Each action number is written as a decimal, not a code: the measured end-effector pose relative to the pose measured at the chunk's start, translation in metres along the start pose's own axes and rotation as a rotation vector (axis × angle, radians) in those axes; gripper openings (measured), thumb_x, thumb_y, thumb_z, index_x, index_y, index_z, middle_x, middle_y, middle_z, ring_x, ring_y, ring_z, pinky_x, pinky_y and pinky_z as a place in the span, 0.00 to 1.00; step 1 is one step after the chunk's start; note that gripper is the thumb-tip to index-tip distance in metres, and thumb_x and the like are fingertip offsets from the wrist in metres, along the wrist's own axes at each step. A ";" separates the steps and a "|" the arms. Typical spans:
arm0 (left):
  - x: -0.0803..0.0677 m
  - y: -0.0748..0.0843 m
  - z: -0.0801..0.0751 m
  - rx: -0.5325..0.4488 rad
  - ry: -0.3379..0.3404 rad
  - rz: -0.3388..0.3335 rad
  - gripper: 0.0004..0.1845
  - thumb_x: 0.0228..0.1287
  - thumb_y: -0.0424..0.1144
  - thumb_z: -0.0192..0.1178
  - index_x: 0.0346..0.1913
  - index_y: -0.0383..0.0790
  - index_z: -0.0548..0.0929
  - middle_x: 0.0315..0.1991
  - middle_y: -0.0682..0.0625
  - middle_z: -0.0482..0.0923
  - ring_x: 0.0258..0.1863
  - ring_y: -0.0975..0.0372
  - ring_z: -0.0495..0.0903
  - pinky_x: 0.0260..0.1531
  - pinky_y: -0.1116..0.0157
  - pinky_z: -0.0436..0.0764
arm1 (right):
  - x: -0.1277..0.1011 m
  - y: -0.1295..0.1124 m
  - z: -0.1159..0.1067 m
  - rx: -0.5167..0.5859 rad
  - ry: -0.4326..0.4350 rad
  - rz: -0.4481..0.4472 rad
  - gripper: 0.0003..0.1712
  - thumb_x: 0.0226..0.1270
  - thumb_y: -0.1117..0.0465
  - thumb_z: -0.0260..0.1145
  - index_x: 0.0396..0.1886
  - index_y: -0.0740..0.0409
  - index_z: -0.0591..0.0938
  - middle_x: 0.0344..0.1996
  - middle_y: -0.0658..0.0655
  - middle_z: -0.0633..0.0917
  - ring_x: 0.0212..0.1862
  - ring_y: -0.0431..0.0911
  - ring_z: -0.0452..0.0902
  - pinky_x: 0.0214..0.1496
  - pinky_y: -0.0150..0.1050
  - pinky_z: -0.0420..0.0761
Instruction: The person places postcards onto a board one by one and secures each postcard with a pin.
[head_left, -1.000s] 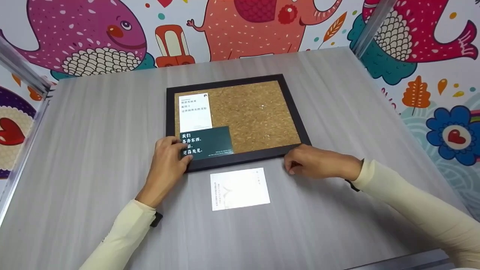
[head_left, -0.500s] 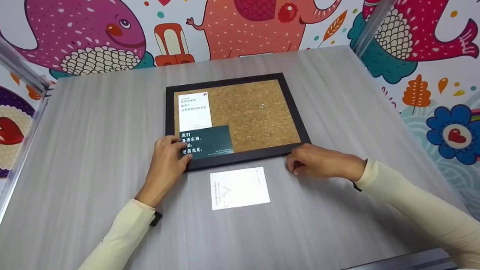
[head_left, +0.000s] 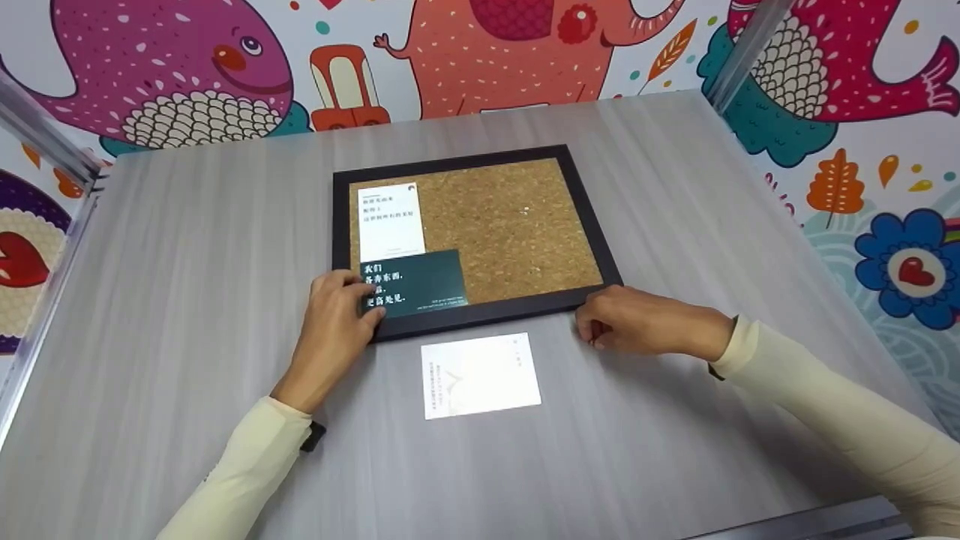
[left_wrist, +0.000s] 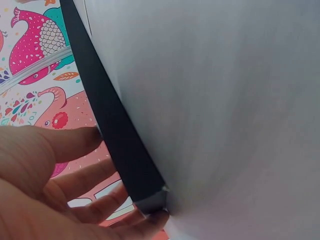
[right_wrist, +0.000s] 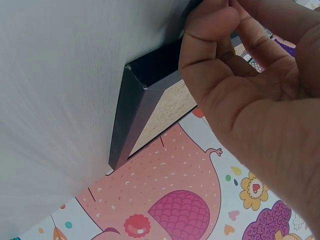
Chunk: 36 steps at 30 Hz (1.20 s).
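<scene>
Head view: cork board (head_left: 517,232) lies flat mid-table, black frame (head_left: 589,225) all round it. My L hand (head_left: 335,319) is at its 8 o'clock, clamped on the corner: thumb on the near rim, fingers over the L rim & just onto the green card (head_left: 431,281). That card sits at approx 8 on the cork, white print on it. White card (head_left: 390,225), w/ dark text, is at 10, its btm edge meeting the green one; can't tell if they overlap. My R hand (head_left: 626,319) is at 4 by the other near corner, fingers curled in; can't tell if they grip the rim. Loose white card (head_left: 487,379) lies on the table (head_left: 195,285) at 6, near the frame, apart from both hands. Mural (head_left: 510,60) w/ cartoon animals at 12.

L wrist view: frame side runs from 11 down to its corner at 6. L hand comes in from 8, digits spaced along it, one fingertip at the corner. Mural at 9-10, table at 3.

R wrist view: frame corner nr 11, strip of cork nr centre. R hand at 2, fingers bent in, hiding part of the rim. Upside-down elephant at 6.
</scene>
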<state>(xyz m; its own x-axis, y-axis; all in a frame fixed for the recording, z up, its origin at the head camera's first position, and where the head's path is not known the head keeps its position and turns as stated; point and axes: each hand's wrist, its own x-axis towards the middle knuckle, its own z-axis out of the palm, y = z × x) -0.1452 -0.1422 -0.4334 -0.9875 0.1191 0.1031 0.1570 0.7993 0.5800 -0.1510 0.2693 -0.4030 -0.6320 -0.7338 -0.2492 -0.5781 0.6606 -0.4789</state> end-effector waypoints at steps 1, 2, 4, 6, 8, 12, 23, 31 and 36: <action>0.000 0.000 0.000 0.000 -0.002 -0.002 0.19 0.69 0.26 0.73 0.59 0.19 0.87 0.66 0.26 0.77 0.71 0.37 0.69 0.73 0.41 0.70 | 0.000 0.000 0.000 0.001 -0.001 -0.001 0.16 0.61 0.80 0.75 0.31 0.55 0.85 0.29 0.47 0.82 0.36 0.41 0.76 0.39 0.37 0.78; 0.000 0.000 0.000 0.000 -0.003 -0.005 0.19 0.69 0.26 0.73 0.59 0.19 0.87 0.66 0.26 0.77 0.71 0.37 0.69 0.74 0.41 0.69 | 0.000 0.000 0.000 0.002 -0.002 -0.002 0.16 0.61 0.81 0.75 0.31 0.55 0.85 0.29 0.47 0.82 0.35 0.41 0.76 0.39 0.37 0.78; 0.000 0.000 0.000 -0.002 -0.010 -0.012 0.20 0.69 0.26 0.73 0.60 0.19 0.86 0.67 0.26 0.76 0.72 0.37 0.68 0.74 0.41 0.69 | 0.000 0.000 0.000 0.006 -0.003 -0.006 0.16 0.61 0.81 0.75 0.31 0.54 0.85 0.28 0.47 0.82 0.35 0.41 0.76 0.38 0.37 0.78; 0.000 0.000 0.001 -0.005 -0.014 -0.019 0.20 0.69 0.26 0.73 0.60 0.19 0.86 0.68 0.27 0.76 0.72 0.38 0.68 0.75 0.41 0.69 | 0.001 0.000 0.001 0.012 -0.002 -0.010 0.16 0.62 0.81 0.74 0.31 0.54 0.85 0.29 0.47 0.83 0.35 0.41 0.76 0.38 0.37 0.78; 0.000 0.000 0.001 -0.004 -0.016 -0.020 0.20 0.69 0.26 0.73 0.60 0.19 0.86 0.68 0.27 0.76 0.72 0.38 0.67 0.75 0.41 0.69 | 0.001 0.000 0.001 0.019 -0.001 -0.010 0.16 0.62 0.81 0.74 0.31 0.54 0.85 0.29 0.47 0.83 0.35 0.40 0.76 0.38 0.37 0.78; 0.001 0.000 0.001 -0.006 -0.015 -0.016 0.20 0.69 0.26 0.73 0.60 0.19 0.86 0.68 0.26 0.76 0.72 0.37 0.67 0.75 0.41 0.68 | 0.001 0.000 0.003 0.035 0.006 -0.014 0.16 0.64 0.81 0.72 0.32 0.54 0.86 0.29 0.47 0.83 0.34 0.39 0.76 0.37 0.37 0.78; 0.000 0.000 0.001 -0.009 -0.008 -0.007 0.20 0.69 0.26 0.74 0.60 0.19 0.87 0.66 0.27 0.77 0.71 0.37 0.68 0.74 0.41 0.69 | 0.006 -0.002 0.006 0.030 0.106 -0.057 0.15 0.63 0.80 0.71 0.31 0.55 0.86 0.29 0.46 0.82 0.34 0.40 0.76 0.37 0.36 0.78; -0.001 0.000 0.000 -0.008 0.002 -0.007 0.19 0.69 0.26 0.74 0.59 0.19 0.87 0.66 0.26 0.77 0.70 0.37 0.69 0.73 0.41 0.70 | 0.013 -0.002 0.005 0.139 0.182 -0.033 0.10 0.72 0.76 0.72 0.36 0.57 0.89 0.34 0.49 0.87 0.34 0.39 0.81 0.37 0.37 0.82; -0.001 -0.001 0.001 -0.010 -0.006 -0.013 0.20 0.69 0.27 0.74 0.60 0.19 0.87 0.66 0.27 0.77 0.70 0.38 0.69 0.73 0.42 0.70 | 0.021 -0.003 0.002 0.165 0.219 -0.028 0.08 0.74 0.75 0.72 0.37 0.58 0.90 0.36 0.49 0.89 0.37 0.41 0.81 0.40 0.37 0.82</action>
<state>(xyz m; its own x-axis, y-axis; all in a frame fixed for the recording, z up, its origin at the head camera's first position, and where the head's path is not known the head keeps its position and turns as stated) -0.1447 -0.1422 -0.4343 -0.9895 0.1120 0.0910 0.1441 0.7951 0.5892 -0.1614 0.2513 -0.4079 -0.7242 -0.6875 -0.0543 -0.5161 0.5926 -0.6185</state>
